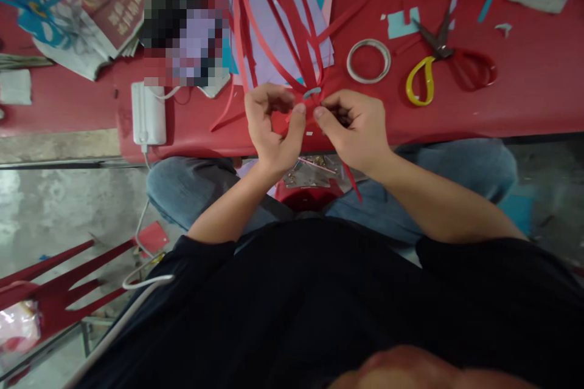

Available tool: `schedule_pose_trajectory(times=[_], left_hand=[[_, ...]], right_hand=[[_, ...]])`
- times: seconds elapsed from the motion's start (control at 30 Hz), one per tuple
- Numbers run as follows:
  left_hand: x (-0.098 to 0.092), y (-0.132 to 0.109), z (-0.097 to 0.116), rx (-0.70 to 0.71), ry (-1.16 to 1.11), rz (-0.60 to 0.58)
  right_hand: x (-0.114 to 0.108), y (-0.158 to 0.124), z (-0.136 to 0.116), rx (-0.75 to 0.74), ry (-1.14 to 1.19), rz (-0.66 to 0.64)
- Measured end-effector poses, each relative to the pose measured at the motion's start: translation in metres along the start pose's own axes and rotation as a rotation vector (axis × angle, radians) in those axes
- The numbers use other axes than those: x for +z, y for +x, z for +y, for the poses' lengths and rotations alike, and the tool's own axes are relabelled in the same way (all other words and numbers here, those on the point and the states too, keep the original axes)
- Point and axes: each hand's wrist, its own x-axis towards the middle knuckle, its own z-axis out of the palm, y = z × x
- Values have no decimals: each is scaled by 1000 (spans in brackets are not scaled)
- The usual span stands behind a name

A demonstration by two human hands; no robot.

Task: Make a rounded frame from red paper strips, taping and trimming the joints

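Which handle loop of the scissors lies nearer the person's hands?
The yellow loop, beside the tape ring and closest to the right hand; the red loop lies farther out, on the other side of the scissors.

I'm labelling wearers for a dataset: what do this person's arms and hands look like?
The left hand and right hand are bare, with no gloves, rings or watch showing. The forearms are uncovered; the black sleeves end near the elbows.

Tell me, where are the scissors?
In the head view, the scissors lie on the red table, upper right, just right of the tape ring.
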Motion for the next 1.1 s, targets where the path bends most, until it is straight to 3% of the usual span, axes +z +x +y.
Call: schedule_pose_trajectory(times=[0.2,0.37,0.5,0.77,1.0,1.1], left_hand=[[-10,-10,22,-78,28,-200],[-12,-8,23,69,94,-290],[-15,-11,25,-54,118,-312],[-14,-11,34,-75,148,-287],[-9,-7,32,-239,126,-144],[-10,-3,27,-246,130,-157]], right_hand=[[-1,1,0,13,21,-18],[-2,1,2,9,14,-18],[-4,0,0,43,-14,-20],[-2,1,0,34,-31,0],[-2,2,-1,35,6,-21],[-1,3,-2,49,43,-37]])
